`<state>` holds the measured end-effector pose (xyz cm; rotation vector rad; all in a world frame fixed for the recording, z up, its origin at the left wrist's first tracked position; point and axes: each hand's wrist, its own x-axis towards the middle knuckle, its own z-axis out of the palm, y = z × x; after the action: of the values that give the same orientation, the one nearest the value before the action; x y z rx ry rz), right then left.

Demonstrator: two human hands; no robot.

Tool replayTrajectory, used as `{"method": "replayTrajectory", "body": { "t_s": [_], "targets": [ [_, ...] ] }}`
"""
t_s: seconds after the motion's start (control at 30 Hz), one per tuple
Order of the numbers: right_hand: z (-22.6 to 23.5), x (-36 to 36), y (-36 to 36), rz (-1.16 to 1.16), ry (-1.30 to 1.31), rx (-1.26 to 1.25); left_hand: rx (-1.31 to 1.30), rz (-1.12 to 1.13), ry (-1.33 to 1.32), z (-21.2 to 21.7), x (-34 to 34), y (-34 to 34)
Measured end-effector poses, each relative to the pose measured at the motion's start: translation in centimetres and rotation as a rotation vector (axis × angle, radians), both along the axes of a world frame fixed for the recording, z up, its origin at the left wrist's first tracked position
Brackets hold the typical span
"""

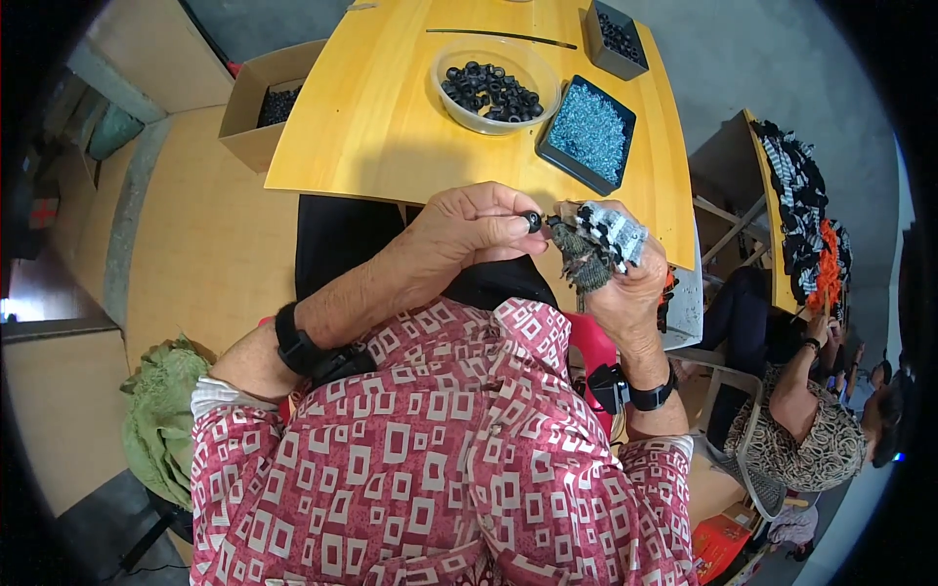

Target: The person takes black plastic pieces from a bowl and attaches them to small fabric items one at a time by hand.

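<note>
Red cloth with white squares (pixel 440 459) is seen nearest, and two bare arms with black wrist bands come out from it. A small black ring (pixel 532 221) is pinched between the thumb and fingertips of the left hand (pixel 479 230), which is curled shut around it. A bunch of thin black and white pieces (pixel 601 244) is gripped in the right hand (pixel 625 278), with the fingers wrapped tight around it. The ring is held just beside the tip of the bunch, above the lap and in front of the yellow table (pixel 371 117). The ring is judged to be very light, stiff and smooth, so it could slip; it is best held by its round edge with two fingertips. The bunch is judged to be light and bendy, and is best held around its middle. On the table, more black rings are kept in a clear bowl (pixel 459 112), and shiny blue bits are piled in a dark square tray (pixel 552 151). Dark pieces are kept in a grey box (pixel 596 44) at the far edge. A brown cardboard box (pixel 254 107) sits to the left. Another person (pixel 811 430) sits at the right.
</note>
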<state>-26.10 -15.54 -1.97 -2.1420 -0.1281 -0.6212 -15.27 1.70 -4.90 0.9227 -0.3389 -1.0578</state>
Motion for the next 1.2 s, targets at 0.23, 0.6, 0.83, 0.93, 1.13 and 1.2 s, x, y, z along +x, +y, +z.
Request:
{"method": "replayTrajectory", "body": {
  "t_s": [0.23,0.6,0.83,0.93,1.13,1.2],
  "targets": [
    [0.0,0.1,0.3,-0.017,-0.023,-0.011,-0.004,0.007,-0.040,-0.3,0.0,-0.1],
    [-0.1,0.0,0.2,-0.019,-0.065,-0.203,0.015,0.021,-0.199,0.1,-0.3,0.1],
    [0.4,-0.2,0.3,0.065,-0.177,-0.519,0.048,0.078,-0.362,-0.3,-0.4,0.1],
    [-0.3,0.1,0.4,0.067,-0.262,-0.633,0.038,0.100,-0.404,-0.5,-0.5,0.1],
    [-1.2,0.2,-0.4,0.136,-0.230,-0.471,0.054,0.074,-0.372,-0.3,-0.5,0.3],
    [-1.5,-0.1,-0.1,0.082,-0.137,-0.291,0.052,0.082,-0.400,-0.2,-0.6,0.2]
  ]
}}
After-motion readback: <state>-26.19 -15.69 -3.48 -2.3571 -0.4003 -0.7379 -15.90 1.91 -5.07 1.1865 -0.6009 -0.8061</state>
